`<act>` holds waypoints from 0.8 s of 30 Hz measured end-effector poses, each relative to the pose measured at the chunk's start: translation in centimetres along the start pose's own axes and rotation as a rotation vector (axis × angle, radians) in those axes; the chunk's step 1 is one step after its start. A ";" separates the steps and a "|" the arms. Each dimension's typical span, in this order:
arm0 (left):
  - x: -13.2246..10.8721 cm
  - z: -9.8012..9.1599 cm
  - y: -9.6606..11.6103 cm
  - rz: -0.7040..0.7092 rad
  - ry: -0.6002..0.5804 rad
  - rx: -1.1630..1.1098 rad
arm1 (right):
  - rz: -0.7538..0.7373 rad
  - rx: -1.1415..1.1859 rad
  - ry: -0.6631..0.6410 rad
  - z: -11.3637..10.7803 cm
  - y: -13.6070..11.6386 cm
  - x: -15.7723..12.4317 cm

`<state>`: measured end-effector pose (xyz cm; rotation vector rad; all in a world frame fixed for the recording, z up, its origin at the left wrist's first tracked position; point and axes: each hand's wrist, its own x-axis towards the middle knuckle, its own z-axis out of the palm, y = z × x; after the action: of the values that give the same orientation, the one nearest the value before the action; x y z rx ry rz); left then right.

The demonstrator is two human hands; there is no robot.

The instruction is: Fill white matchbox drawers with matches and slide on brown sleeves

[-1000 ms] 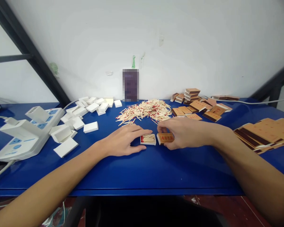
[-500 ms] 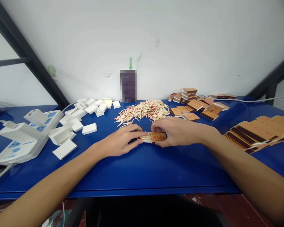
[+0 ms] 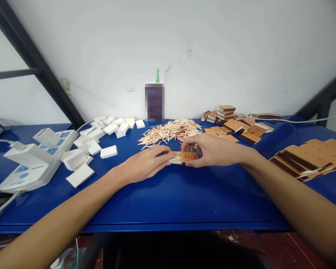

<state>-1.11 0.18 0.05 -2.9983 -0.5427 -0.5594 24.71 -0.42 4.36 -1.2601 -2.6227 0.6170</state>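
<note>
My right hand (image 3: 204, 150) grips the orange printed sleeve (image 3: 189, 156) of a matchbox at the middle of the blue table. From the sleeve's left end a white tray (image 3: 176, 161) sticks out, with matches (image 3: 177, 157) lying in it. My left hand (image 3: 151, 162) holds the tray's left end, its fingers closed on the tray and over the matches. Just behind both hands spreads a loose pile of red-tipped matches (image 3: 173, 130).
White trays (image 3: 93, 133) lie scattered at the left, beside a white power strip (image 3: 49, 160) with plugs. Matchbox sleeves (image 3: 233, 125) are heaped at the back right, and more sleeves (image 3: 310, 153) lie in rows at the far right of the table (image 3: 168, 201).
The left fingers have shifted further over the matches at the tray's left end. The view has moved slightly, and both hands still hold the matchbox.
</note>
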 end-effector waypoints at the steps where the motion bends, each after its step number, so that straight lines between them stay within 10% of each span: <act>1: 0.0 0.0 0.0 0.010 0.000 0.024 | -0.004 0.010 0.000 0.0 0.0 0.0; 24: 0.0 0.4 -0.2 -0.018 0.079 -0.063 | -0.119 0.064 0.196 1.6 -0.9 0.7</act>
<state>-1.05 0.38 -0.38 -3.0166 -0.5582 -0.7063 23.17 -0.87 3.33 -1.0787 -2.4748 0.5246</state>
